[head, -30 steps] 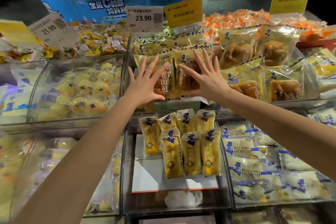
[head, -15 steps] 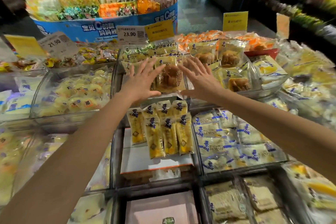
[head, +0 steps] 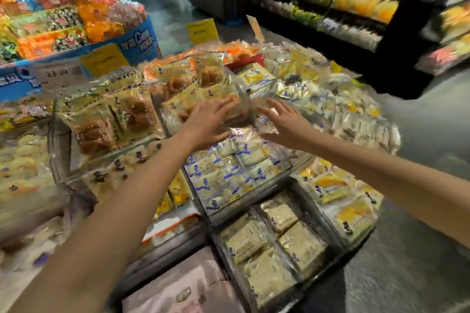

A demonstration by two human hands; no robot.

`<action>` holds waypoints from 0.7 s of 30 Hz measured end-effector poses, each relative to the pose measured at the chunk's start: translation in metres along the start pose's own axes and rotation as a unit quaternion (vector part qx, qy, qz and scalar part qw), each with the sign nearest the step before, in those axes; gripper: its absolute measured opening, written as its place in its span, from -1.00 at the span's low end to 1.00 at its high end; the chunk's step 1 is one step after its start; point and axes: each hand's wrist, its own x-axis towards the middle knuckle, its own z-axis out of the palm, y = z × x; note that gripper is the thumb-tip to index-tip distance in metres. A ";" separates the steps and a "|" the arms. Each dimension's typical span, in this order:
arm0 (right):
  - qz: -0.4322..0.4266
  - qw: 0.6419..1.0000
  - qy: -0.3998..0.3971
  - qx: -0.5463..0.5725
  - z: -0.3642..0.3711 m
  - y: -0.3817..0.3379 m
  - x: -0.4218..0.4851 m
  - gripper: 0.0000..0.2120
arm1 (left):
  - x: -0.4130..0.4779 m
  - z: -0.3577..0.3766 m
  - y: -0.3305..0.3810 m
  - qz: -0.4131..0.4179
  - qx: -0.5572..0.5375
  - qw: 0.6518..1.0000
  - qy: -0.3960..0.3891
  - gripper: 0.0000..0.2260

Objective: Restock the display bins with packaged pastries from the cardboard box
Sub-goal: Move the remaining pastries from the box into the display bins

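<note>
Clear display bins [head: 57, 150] hold packaged pastries. Brown bread packs [head: 132, 114] stand upright in the upper middle bin. My left hand [head: 211, 119] is stretched out with straight fingers over the bread packs [head: 178, 107] in the bin to the right. My right hand [head: 282, 119] is also flat and spread, over clear packets just right of that bin. Neither hand holds anything. White-and-blue packs [head: 223, 175] fill the bin below my hands. The view is blurred by motion. A pale cardboard box [head: 183, 290] shows at the bottom edge.
Price signs [head: 61, 75] stand behind the bins. A blue round candy stand [head: 137, 40] is at the back left. Dark shelves [head: 356, 15] of bright goods line the far right across a grey floor aisle [head: 419, 134]. Beige packs [head: 274, 244] and yellow packs [head: 343, 208] fill lower right bins.
The view has swung right and pulled back. Both hands have left the upright bread packs in the middle bin and moved right over the neighbouring bin, still flat and empty.
</note>
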 end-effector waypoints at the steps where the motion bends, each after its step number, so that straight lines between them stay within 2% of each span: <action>1: 0.018 1.000 0.007 0.001 -0.003 0.015 -0.015 -0.29 | 0.010 0.002 0.017 0.020 0.000 1.000 0.005 -0.24; 6: 0.082 0.996 0.021 0.009 -0.015 0.093 -0.102 -0.29 | 0.061 0.014 0.114 0.108 -0.005 0.994 0.022 -0.28; 11: 0.160 0.987 0.007 -0.010 -0.026 0.177 -0.208 -0.27 | 0.112 0.029 0.241 0.179 -0.016 0.984 0.009 -0.30; 17: 0.289 0.957 -0.011 -0.021 -0.038 0.282 -0.369 -0.29 | 0.170 0.048 0.432 0.294 -0.048 0.955 0.002 -0.32; 21: 0.400 0.916 -0.006 -0.008 -0.056 0.328 -0.482 -0.31 | 0.201 0.059 0.556 0.361 -0.077 0.930 0.005 -0.32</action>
